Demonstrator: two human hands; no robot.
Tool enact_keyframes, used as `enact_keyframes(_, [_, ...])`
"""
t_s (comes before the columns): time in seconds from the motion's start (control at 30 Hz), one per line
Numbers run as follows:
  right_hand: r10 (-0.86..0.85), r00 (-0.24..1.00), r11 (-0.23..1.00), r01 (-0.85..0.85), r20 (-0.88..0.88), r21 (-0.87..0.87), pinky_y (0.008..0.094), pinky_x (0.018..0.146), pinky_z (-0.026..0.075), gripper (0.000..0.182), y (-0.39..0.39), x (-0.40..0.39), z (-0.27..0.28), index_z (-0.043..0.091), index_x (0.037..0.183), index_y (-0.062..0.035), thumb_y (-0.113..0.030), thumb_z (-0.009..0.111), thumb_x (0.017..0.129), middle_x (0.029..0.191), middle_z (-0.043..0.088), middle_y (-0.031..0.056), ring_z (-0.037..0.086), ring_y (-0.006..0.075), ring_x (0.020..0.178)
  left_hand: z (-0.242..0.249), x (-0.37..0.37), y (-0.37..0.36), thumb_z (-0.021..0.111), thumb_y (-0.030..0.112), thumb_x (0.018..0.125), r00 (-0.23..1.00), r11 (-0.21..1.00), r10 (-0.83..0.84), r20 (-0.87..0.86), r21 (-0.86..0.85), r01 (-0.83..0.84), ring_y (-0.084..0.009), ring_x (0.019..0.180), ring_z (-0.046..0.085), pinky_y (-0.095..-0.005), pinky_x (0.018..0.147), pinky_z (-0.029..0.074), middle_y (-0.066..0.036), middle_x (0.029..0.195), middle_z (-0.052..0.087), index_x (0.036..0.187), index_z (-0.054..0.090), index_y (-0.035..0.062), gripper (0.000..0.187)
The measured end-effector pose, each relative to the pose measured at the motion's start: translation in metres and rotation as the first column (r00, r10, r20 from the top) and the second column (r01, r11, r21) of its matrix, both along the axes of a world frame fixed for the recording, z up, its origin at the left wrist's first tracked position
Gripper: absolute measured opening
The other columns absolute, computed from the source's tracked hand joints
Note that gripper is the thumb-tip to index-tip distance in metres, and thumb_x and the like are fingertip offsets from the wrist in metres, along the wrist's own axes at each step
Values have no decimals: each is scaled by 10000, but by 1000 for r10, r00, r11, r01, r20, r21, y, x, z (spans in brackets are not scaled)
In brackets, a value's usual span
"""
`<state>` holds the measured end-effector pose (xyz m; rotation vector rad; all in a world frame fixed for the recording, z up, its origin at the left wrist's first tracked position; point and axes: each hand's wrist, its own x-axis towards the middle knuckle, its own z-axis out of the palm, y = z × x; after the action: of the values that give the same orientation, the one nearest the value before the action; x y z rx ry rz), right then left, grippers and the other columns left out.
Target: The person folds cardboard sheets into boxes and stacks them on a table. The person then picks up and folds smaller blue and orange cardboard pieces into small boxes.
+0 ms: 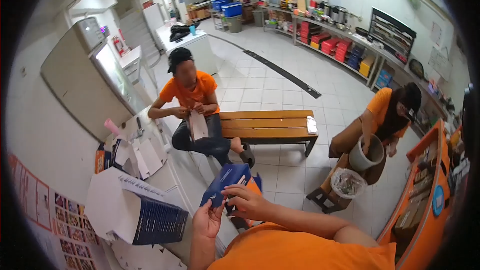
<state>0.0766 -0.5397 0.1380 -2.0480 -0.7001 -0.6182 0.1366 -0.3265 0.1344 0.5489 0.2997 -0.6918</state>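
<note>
I hold a blue and orange cardboard box (227, 179) low in the middle of the head view. My left hand (207, 218) grips its lower left corner from below. My right hand (245, 201) rests on its lower right side, fingers curled over the edge. To the left, a stack of flat blue and white cartons (135, 209) lies on a white counter (172, 180).
A person in an orange shirt (192, 95) sits on a wooden bench (267, 125), folding a white carton. Another person (390, 115) at the right bends over a grey bucket (366, 154). Loose flat cartons (135, 152) lie on the counter. An orange counter (425, 205) stands at right.
</note>
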Motion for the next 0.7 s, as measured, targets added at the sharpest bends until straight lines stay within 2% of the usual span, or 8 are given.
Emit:
enact_keyframes(0.07, [-106,993,994,106,48,16,423,1044,471,379,6,1,1,623,1053,-63,-112,862,763,1372,573,180,531,374,1299,-9,1,-3,452,115,1081,994,992,-90,65,-79,95,-327,1040,714,-406,856,650,-226,1184,675,1275,528,-92,294])
enact_keyframes(0.17, [-189,979,900,206,-83,384,459,1046,470,325,17,0,15,672,1056,-75,-114,857,791,1279,644,142,589,348,1248,-12,-8,-22,663,137,1005,831,819,99,547,430,-381,-233,917,706,-361,846,608,-142,1089,692,1128,619,-67,243])
enact_keyframes(0.3, [-135,986,982,120,97,148,541,1096,364,158,15,6,8,701,1017,-106,-113,775,877,1087,705,52,584,322,1258,-3,-10,-27,634,188,1031,846,712,69,529,568,-413,-192,790,687,-322,691,589,-104,944,707,972,645,-41,237])
enact_keyframes(0.33, [-165,983,977,151,87,149,541,1096,364,158,14,5,8,701,1017,-106,-113,775,877,1087,705,52,584,322,1258,-1,-4,-28,628,231,1036,835,832,93,543,419,-364,-184,750,680,-313,628,569,-98,907,703,946,640,-36,281])
enact_keyframes(0.5, [-274,962,961,273,9,34,509,988,424,138,14,7,2,647,926,-88,-128,761,861,1081,628,124,577,344,1175,1,-29,-62,621,235,1042,877,867,195,439,340,-363,-167,780,672,-309,714,567,-84,894,694,987,617,-4,246])
enact_keyframes(0.57, [-380,924,924,377,35,61,457,890,469,284,19,10,-8,602,1054,-89,-116,772,828,1118,565,210,574,374,1028,-12,-23,-52,623,216,1041,855,881,94,510,357,-309,-156,777,657,-306,728,555,-80,899,692,1000,613,5,216])
enact_keyframes(0.67, [-401,911,906,410,-95,107,486,914,451,530,15,5,-3,535,1251,-110,-143,804,795,1198,544,207,553,389,1082,-21,-14,-43,655,137,1003,766,792,-82,638,508,-338,-134,748,611,-304,715,515,-62,862,679,964,629,13,133])
enact_keyframes(0.7, [-333,934,941,338,-131,22,510,949,429,619,3,-2,6,463,1381,-128,-255,774,860,1289,507,204,526,407,1144,-33,1,-20,672,109,970,713,736,-386,584,662,-144,-131,735,602,-306,700,503,-56,815,667,896,626,4,137])
